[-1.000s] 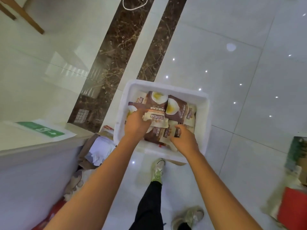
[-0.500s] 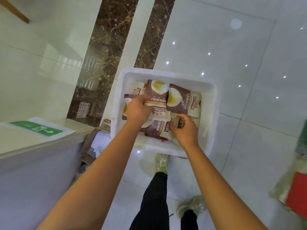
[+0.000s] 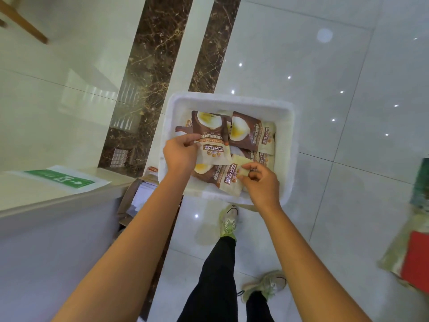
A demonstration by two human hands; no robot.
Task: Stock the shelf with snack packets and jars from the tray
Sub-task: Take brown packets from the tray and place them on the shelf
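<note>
- In the white tray (image 3: 286,135), mid-view: a heap of brown-and-cream snack packets (image 3: 249,133), overlapping, egg pic on the fronts.
- L hand (image 3: 180,154): thumb & fingers pinch the left edge of the top packet (image 3: 212,140), which lies across the heap's left half.
- R hand (image 3: 262,182): fingers curled, pinching the cream end of the near packet (image 3: 228,182) at the tray's near side.
- Both hands over the tray's near half, apart from each other; forearms bare.
- What the tray rests on: can't tell.
- Just below the tray's near rim: a pale green shoe (image 3: 228,223), black trousers (image 3: 216,275) above it in the pic; 2nd shoe (image 3: 267,285) further R.
- L of tray: open cardboard box (image 3: 130,196) w/ sth white inside, wedged between the tray and a white surface (image 3: 46,205).
- On that surface: a green sign (image 3: 60,180) on a white sheet.
- Floor (image 3: 348,77): glossy white tiles, light spots reflected; two dark brown marble strips (image 3: 148,66) run behind the tray.
- Far R edge: a red thing (image 3: 415,256), too blurred to tell.
- Top L corner: a slanted wooden leg (image 3: 23,22).
</note>
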